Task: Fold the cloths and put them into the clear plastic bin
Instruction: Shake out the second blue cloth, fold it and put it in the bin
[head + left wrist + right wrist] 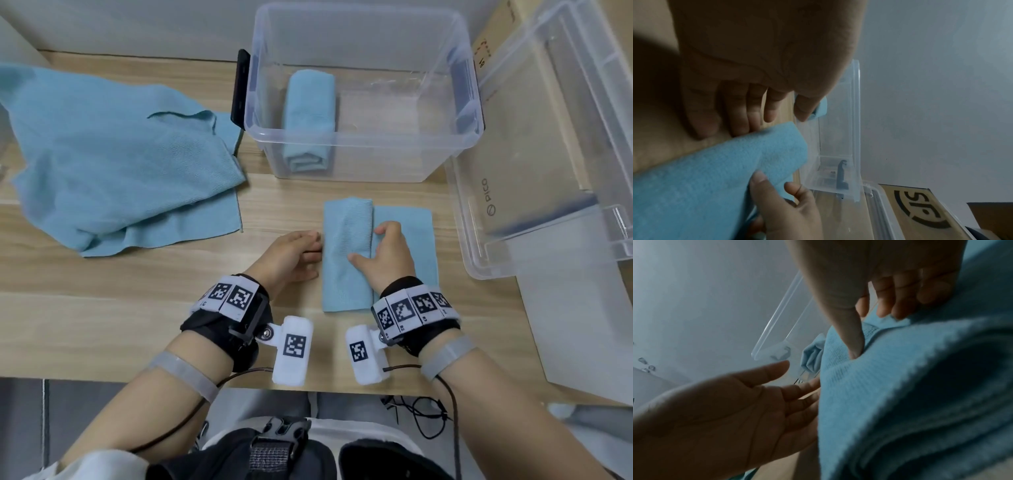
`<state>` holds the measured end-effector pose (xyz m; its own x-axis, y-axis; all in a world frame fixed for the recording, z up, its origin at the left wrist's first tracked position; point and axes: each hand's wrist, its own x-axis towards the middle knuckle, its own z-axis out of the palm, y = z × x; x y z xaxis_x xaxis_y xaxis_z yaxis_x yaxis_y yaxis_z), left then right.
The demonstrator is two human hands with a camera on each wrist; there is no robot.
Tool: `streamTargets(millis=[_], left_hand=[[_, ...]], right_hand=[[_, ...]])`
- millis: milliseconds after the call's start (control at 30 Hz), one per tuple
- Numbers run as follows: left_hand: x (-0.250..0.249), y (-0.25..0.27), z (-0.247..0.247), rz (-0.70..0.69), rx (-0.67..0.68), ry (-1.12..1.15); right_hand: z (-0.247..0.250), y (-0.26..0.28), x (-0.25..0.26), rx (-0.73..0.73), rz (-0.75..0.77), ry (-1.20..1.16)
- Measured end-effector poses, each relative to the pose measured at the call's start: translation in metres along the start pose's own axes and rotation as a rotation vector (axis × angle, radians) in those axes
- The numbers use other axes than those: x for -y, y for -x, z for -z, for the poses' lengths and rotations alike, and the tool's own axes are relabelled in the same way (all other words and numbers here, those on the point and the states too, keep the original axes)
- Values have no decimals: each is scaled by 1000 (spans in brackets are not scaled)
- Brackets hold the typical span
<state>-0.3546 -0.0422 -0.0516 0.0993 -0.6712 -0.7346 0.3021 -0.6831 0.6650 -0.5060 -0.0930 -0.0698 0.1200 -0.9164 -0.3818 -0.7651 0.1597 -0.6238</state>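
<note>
I'm looking down at a pale wood-grain table [137, 308] that is filling most of my head view, with a plain grey wall [137, 24] running along its far edge at twelve o'clock. At three o'clock a big clear lid [534, 178] is leaning against a cardboard box [496, 31], its lower edge sitting on the table. At ten o'clock a loose heap of blue cloths [113, 154] is lying rumpled and unfolded. At twelve o'clock the clear plastic bin [363, 92] is standing open, and one rolled cloth [310, 116] is lying inside it against the left wall.

Dead centre, just near of the bin, the cloth being folded [346, 253] is lying flat in a long strip, its left part doubled over into a thicker band and the right part lying single-layered.

My left hand [291, 257] is sitting at the strip's nine o'clock edge, palm side down on the table, fingers straight and relaxed with the tips touching the fold; it is grasping nothing. My right hand [387, 253] is lying on top of the cloth, thumb spread onto the doubled band and fingers curling at its edge; from the right wrist view the thumb [853, 337] is pressing into the fabric while the fingertips [898, 308] are tucking against it, pinching the fold.

Below the table edge at six o'clock, black cables [421, 414] are dangling.
</note>
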Motion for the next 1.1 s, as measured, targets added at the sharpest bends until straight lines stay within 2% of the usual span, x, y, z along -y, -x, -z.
streamTargets(millis=[133, 267, 333, 433, 500, 600, 700, 800, 933, 1100], left_hand=[[0, -1, -6, 11, 38, -11], [-3, -3, -9, 103, 83, 19], [-8, 0, -11, 100, 77, 43], [-17, 6, -14, 10, 82, 54], [-21, 8, -17, -27, 118, 67], [-20, 5, -25, -103, 100, 52], [-15, -2, -31, -179, -14, 33], [-5, -13, -30, -136, -79, 18], [6, -22, -30, -27, 17, 22], [5, -16, -40, -13, 167, -17]], right_hand=[[0, 2, -1, 49, 60, 57], [-1, 5, 6, 108, 44, -29], [-1, 8, 11, 177, 15, -133], [2, 12, 20, 337, -68, -421], [6, 9, 18, 382, -77, -478], [18, 3, 7, 337, -132, -477], [32, 0, -11, 241, -177, -392], [42, 1, -26, 132, -135, -209], [42, -2, -32, 108, -129, -172], [32, -6, -29, 157, -168, -255]])
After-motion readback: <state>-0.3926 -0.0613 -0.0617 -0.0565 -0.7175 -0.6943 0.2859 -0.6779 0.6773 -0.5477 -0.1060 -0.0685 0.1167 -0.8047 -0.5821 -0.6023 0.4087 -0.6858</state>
